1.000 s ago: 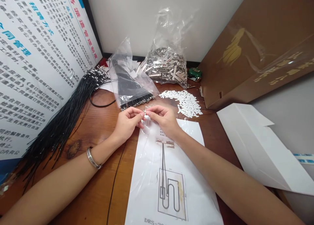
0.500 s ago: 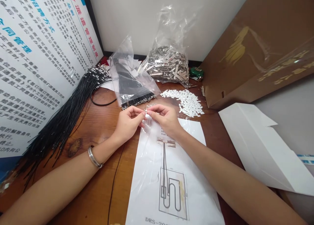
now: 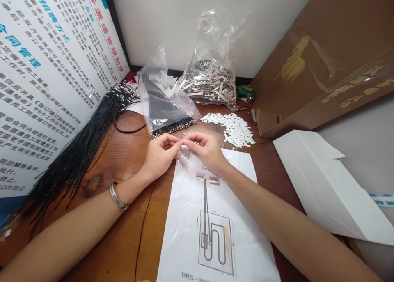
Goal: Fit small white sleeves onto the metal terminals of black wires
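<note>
My left hand (image 3: 163, 154) and my right hand (image 3: 207, 151) meet over the top edge of a printed drawing sheet (image 3: 184, 232). Both pinch with thumb and forefinger, fingertips nearly touching. What lies between them is too small to make out. Just beyond them, black wires with metal ends stick out of a clear plastic bag (image 3: 166, 105). A pile of small white pieces (image 3: 238, 130) lies to the right of my right hand. Along the left runs a long bundle of black wires (image 3: 80, 144) with white tips. A thin black wire (image 3: 144, 228) trails down the table beside the sheet.
A clear bag of flat metal pieces (image 3: 211, 85) stands by the back wall, with a green object (image 3: 245, 93) beside it. At right are a large brown box (image 3: 295, 68) and a folded white carton (image 3: 326, 183). A printed board (image 3: 46, 68) borders the left.
My hands stay pinched together in almost the same place, with only a slight shift at the fingertips. The whole view has moved very slightly.
</note>
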`<state>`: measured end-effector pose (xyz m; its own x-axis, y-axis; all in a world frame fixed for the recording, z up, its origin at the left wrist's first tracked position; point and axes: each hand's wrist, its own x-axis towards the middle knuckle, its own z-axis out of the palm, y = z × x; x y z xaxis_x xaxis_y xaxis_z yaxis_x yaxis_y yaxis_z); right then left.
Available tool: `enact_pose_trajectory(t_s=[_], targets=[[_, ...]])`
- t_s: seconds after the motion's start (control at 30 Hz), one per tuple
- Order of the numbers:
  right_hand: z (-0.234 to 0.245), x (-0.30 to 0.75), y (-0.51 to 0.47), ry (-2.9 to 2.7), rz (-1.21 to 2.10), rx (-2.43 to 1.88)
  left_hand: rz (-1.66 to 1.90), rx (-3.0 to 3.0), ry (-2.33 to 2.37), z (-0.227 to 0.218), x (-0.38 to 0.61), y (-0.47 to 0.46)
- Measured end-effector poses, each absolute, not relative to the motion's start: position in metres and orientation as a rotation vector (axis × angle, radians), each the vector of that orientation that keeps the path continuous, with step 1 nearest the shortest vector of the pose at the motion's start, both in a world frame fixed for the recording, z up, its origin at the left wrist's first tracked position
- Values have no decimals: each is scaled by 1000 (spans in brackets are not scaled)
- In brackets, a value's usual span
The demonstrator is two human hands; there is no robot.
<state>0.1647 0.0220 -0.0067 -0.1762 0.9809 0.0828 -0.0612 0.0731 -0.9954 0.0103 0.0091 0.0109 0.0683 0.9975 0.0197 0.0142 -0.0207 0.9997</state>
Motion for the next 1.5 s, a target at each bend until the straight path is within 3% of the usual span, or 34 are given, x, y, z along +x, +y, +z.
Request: enact_pose_trajectory(t_s=[0.47,1.5], targets=[[-5,169,26,-1273,1443,-1067,1102,1259,1220,12,10,10],[-4,171,27,-1354,1425,-1088,1076,1232,1129,3,7,14]])
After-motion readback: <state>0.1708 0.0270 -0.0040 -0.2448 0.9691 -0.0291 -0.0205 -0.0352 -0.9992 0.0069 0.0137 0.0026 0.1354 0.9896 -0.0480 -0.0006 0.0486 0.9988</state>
